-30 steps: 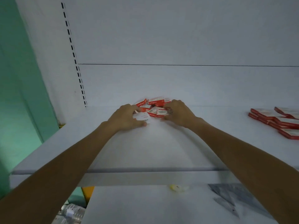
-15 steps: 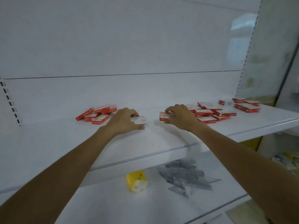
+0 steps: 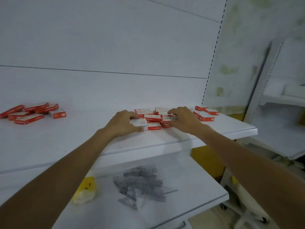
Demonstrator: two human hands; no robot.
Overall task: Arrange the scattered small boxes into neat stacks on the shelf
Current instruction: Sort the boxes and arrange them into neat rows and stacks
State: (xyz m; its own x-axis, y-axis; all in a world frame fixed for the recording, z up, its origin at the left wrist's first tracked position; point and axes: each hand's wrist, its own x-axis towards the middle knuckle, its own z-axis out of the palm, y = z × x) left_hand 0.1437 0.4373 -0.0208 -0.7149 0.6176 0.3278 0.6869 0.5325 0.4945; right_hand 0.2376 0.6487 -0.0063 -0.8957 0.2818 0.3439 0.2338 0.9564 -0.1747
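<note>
Small red and white boxes lie scattered on the white shelf [image 3: 115,142]. One loose pile [image 3: 31,113] sits at the far left. A second pile [image 3: 152,117] lies in the middle right, between my hands. My left hand [image 3: 123,123] grips a white-faced box [image 3: 139,123] at the pile's left edge. My right hand [image 3: 184,120] holds a red and white box [image 3: 170,118] at the pile's right side. A few more boxes [image 3: 204,114] lie just right of that hand, near the shelf's end.
The shelf ends at its right corner [image 3: 254,130]. On the lower shelf [image 3: 189,202] lie a yellow and white packet [image 3: 85,190] and a heap of grey packets [image 3: 142,182]. A slotted upright [image 3: 212,58] runs up the back wall. Another white shelf unit [image 3: 283,103] stands to the right.
The view has swung right. Both hands carried their boxes from the left pile across the shelf to the right pile, which now lies between them.
</note>
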